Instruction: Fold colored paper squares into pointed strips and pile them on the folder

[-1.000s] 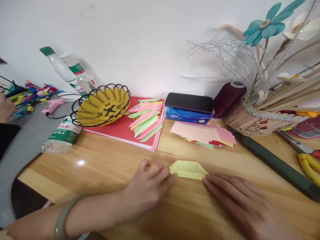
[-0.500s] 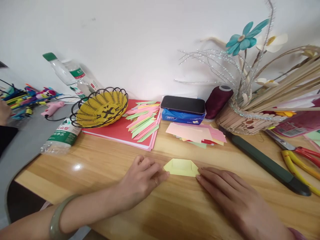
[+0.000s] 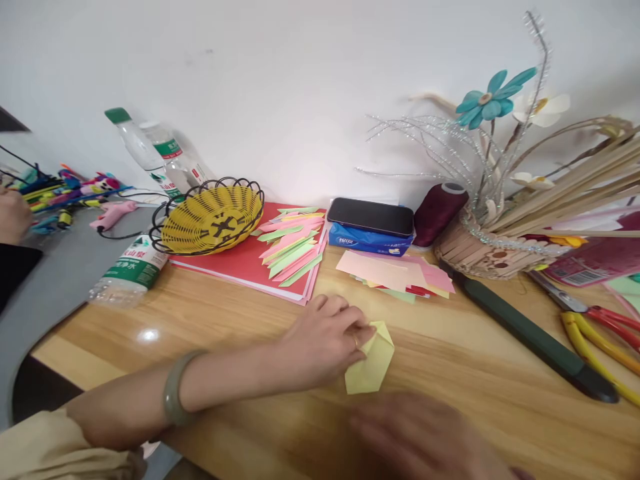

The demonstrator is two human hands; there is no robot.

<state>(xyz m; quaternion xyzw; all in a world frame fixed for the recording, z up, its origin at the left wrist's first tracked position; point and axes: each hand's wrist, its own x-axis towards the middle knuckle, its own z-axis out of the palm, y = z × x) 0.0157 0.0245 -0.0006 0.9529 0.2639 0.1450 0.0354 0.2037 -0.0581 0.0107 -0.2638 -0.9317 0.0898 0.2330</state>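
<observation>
A: Left edge first. The wooden table (image 3: pixel 240 313) ends in a rounded corner at lower left, with a grey surface (image 3: pixel 55 267) butting against it. A water bottle (image 3: pixel 129 272) lies on its side right at that seam. Someone else's hand (image 3: pixel 11 215) shows at the far left, beside a clutter of coloured pens (image 3: pixel 65 190).

B: Open room?

A: A bare strip of wood runs along the near side, from the corner across to the hands. Behind it: yellow wire basket (image 3: pixel 213 217) sitting on a red folder (image 3: pixel 245 260), cut paper strips (image 3: pixel 293 243), then a phone (image 3: pixel 373 217) on a blue tissue pack (image 3: pixel 370 239), and loose sheets of coloured paper (image 3: pixel 395 273).

B: Left hand?

A: Left hand (image 3: pixel 325 337), bangle on the wrist, fingers curled and pinching the upper corner of the folded yellow paper (image 3: pixel 373 363). The paper lies on the table just right of that hand, near the front edge, one flap lifted.

B: Right hand?

A: Right hand (image 3: pixel 425 437) is low in view, badly blurred, just below the paper. Cannot tell how far open, nor whether it touches anything.

B: Further right?

A: Dark green bar (image 3: pixel 530 333) lying diagonally, yellow-handled pliers (image 3: pixel 597 343) at the right edge, a stick basket of craft flowers (image 3: pixel 493 250) behind.
</observation>
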